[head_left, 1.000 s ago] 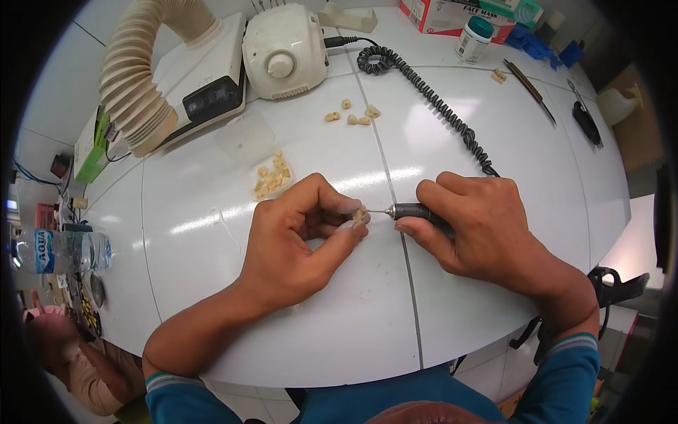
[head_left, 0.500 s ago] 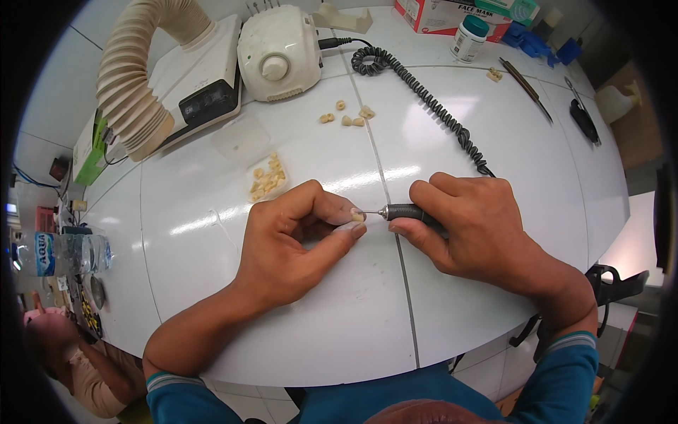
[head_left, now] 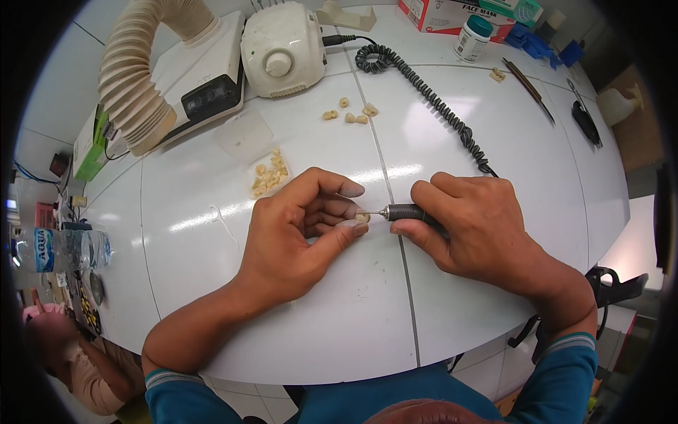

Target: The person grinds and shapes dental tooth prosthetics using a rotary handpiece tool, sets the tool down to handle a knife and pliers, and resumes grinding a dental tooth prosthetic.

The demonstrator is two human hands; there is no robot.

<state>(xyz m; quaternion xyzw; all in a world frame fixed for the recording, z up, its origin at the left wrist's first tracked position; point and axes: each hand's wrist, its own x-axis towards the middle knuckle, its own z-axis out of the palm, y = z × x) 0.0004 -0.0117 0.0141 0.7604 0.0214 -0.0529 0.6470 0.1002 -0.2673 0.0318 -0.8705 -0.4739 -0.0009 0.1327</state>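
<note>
My left hand (head_left: 286, 237) pinches a small cream dental crown (head_left: 363, 218) between the thumb and the curled fingers, with its index finger raised off it. My right hand (head_left: 477, 222) is wrapped round a black rotary handpiece (head_left: 405, 212) held level, pointing left. The thin metal bur (head_left: 371, 212) at its tip meets the crown; the exact contact is too small to make out. Whitish dust coats my left fingertips. A coiled black cord (head_left: 431, 95) runs from near my right hand to a white control unit (head_left: 282, 53).
Beyond my left hand stands a clear box of crowns (head_left: 269, 177), its lid (head_left: 244, 136) beside it. Several loose crowns (head_left: 356, 119) lie farther back. A ribbed hose (head_left: 131, 88) arches at the left. A brown-handled tool (head_left: 528, 90) lies right. A person (head_left: 92, 360) sits lower left.
My left index finger has lifted away from the crown, and the other fingers now support it. The handpiece stays in nearly the same place. The whole view has shifted slightly.
</note>
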